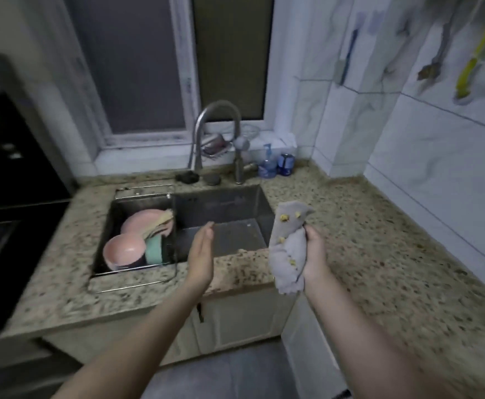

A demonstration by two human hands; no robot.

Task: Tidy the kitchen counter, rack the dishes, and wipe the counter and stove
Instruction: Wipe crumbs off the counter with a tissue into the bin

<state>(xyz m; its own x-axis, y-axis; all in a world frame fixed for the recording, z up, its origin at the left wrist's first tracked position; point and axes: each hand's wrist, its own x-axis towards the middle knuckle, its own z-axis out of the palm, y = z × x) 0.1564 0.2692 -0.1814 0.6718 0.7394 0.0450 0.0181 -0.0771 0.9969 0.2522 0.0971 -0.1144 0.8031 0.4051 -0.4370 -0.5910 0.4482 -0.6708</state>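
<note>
Starting at the far left, you have the dark stove beside the counter; blur hides whether it has been wiped, so I would treat it as still to do. Next comes the wire dish rack set in the left part of the sink, and it already holds dishes: one pink plate, one pink bowl, one green piece on edge, plus something tan lying across the plate that I cannot name. Racking looks done, since the rest of the basin is bare.

Your left hand is empty, fingers straight and pressed together, hovering edge-on over the front rim of the sink. One faucet stands behind it, with one blue soap bottle and one blue cup to its right.

Your right hand is clenched around one grey cloth, bunched, held upright at the sink's right edge, with yellow crumbs stuck on it. The speckled counter to the right carries nothing loose, so tidying seems finished; the cloth likely needs shaking out before more wiping.
</note>
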